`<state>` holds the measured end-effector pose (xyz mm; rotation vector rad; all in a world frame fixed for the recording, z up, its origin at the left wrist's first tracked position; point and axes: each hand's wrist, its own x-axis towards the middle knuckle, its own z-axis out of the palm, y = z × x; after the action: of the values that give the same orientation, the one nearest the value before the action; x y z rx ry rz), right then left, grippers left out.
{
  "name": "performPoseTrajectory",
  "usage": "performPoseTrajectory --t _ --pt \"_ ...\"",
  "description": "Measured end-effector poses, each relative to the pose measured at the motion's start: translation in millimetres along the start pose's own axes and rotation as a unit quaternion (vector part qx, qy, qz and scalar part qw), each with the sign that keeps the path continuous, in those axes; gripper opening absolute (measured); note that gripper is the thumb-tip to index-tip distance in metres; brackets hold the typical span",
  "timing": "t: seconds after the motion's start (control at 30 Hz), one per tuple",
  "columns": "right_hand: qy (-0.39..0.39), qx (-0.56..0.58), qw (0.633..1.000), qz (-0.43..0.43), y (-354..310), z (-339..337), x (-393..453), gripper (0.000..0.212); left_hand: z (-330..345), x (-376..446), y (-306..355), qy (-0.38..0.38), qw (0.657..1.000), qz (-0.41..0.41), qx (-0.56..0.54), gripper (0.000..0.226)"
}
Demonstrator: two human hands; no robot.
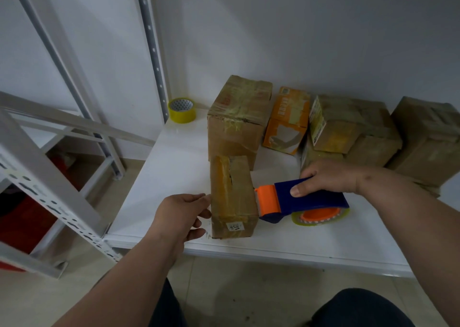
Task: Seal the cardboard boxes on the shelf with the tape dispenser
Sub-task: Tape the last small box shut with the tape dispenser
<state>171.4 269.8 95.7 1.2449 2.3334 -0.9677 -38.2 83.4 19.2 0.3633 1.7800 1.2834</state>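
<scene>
Your right hand [331, 177] is clamped on the tape dispenser [306, 201]; the box [232, 197] lies just left of that grip, long axis running away from you, left hand [181, 217] spread, bracing its far side.

yellow tape roll [182, 110] beside upright [153, 50].

Navy-and-orange tape dispenser [308, 198], brown cardboard boxes [234, 197], an orange box [286, 121], yellow tape roll [181, 110], seemingly white shelf [174, 167]
</scene>
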Motion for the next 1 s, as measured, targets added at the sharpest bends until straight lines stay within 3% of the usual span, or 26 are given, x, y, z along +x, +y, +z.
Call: performPoseTrajectory --t 0.23,0.4,0.57,0.67,0.73,0.77,0.83,0.93,1.0 --pt "0.011 0.097 0.995 0.014 16 14 5 0.051 1 1 2 -0.016 0.996 -0.015 0.088 0.041" --pt "-0.003 0.180 0.984 0.012 30 33 10 0.058 4 -5 -23 -0.060 0.992 -0.100 -0.045 0.058" --pt "-0.008 0.252 0.968 0.010 43 48 13 0.039 20 -2 -31 -0.063 0.986 -0.108 -0.110 0.035" --pt "-0.007 0.261 0.965 0.002 43 52 12 0.041 22 -1 -30 -0.035 0.997 -0.046 -0.043 0.031" --pt "-0.002 0.256 0.967 0.000 43 51 11 0.048 20 -2 -26 0.041 0.989 0.089 0.108 0.039" --pt "0.003 0.248 0.969 -0.001 43 51 11 0.053 18 -5 -21 0.069 0.962 0.188 0.185 0.043" --pt "0.017 0.229 0.973 -0.003 41 48 10 0.068 20 -8 -9 0.032 0.875 0.334 0.349 0.060" --pt "0.025 0.210 0.977 -0.006 36 45 5 0.073 32 -6 -4 -0.074 0.726 0.341 0.593 0.086" --pt "0.028 0.203 0.979 -0.009 35 45 1 0.063 36 -3 -6 -0.096 0.683 0.340 0.640 0.092"
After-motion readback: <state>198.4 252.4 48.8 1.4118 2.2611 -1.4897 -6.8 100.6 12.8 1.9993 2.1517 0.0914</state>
